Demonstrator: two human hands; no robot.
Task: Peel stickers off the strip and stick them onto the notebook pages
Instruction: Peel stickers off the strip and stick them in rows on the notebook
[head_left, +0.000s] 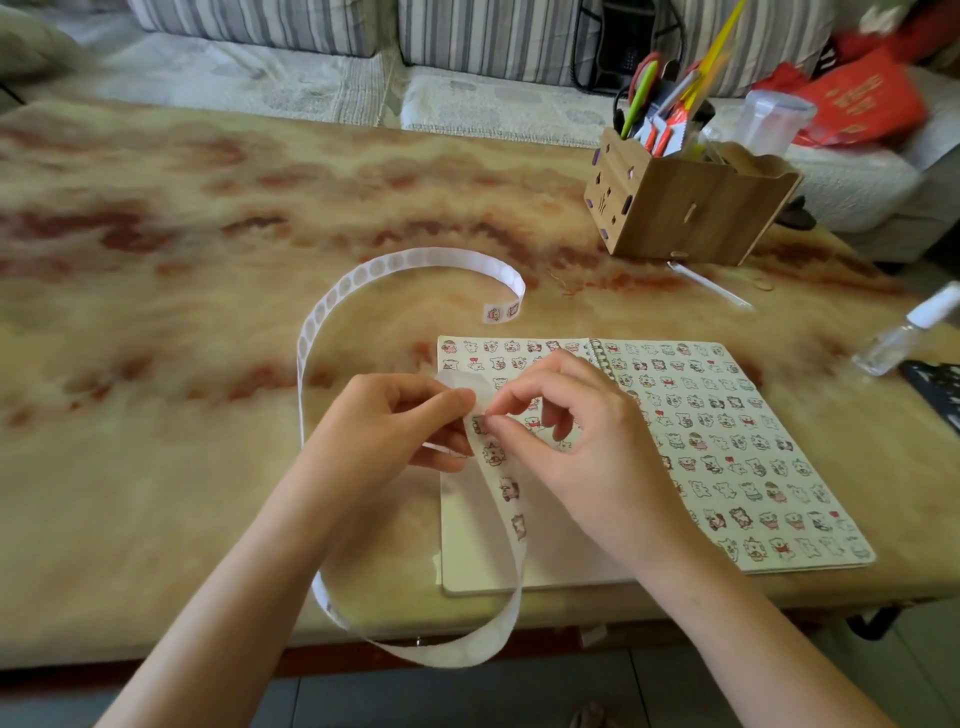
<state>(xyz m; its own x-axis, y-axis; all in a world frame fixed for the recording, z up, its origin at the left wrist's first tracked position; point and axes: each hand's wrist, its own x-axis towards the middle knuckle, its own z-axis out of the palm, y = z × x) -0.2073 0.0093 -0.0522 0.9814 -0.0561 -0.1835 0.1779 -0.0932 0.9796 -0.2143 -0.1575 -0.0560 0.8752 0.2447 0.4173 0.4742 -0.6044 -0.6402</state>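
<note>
Hanging past the near edge of the table (130, 467) in a slack loop: the lower run of the sticker strip (511, 571). Gripping that strip above the loop with the left hand (384, 431), thumb and curled fingers folding the backing over. Pinching the strip at its topmost printed sticker (480, 423) with the right hand (576, 441), thumb and forefinger closed just beside the left thumb. Poised over the left page of the open notebook (753, 467), right page crowded with cartoon stickers. Arcing left and back, then ending near the notebook's far corner: the strip's other end. Farther right, a wooden organizer (691, 208) of pens, a clear spray bottle (904, 338); behind, a striped sofa (260, 78).
</note>
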